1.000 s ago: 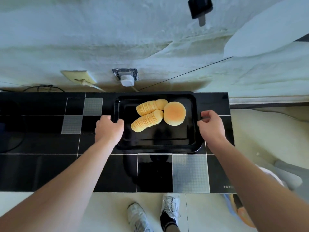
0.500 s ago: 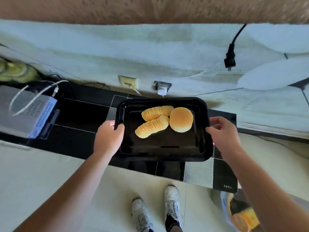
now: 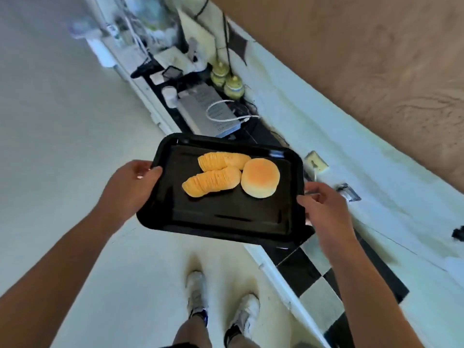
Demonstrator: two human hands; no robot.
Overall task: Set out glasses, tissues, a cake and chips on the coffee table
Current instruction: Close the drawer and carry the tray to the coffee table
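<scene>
**Tray carried in both hands, clear of the counter**

Left hand [image 3: 133, 182] grips the left short edge of the black tray [image 3: 226, 222], thumb hooked over the rim, fingers hidden beneath. Right hand [image 3: 324, 209] holds the opposite edge, fingers curled at the rim. One hand on each end looks meant to keep the tray balanced, so the loose food does not slide.

Tray is nearly level, perhaps slightly tipped. It is held above the pale floor [image 3: 62, 172], its right end overlapping the edge of the black-and-white tiled counter [image 3: 313, 272].

On the tray: two fanned rows of chips [image 3: 213, 182], lying side by side in the far half, and a round golden cake [image 3: 260, 177] touching their right ends. Grouped together in the far half of the tray, away from both hands.

Further out on the counter: a grey box [image 3: 208, 109] with a white cable [image 3: 226, 114] looped over it, and two small yellowish jars [image 3: 227, 80] against the wall. Person's white shoes [image 3: 198, 290] show below.

No coffee table, glasses or tissues in view. Judgement: carrying stage; cake and chips are in transit, not yet set out. Main risk is the unsecured chips shifting if the tray tips.
</scene>
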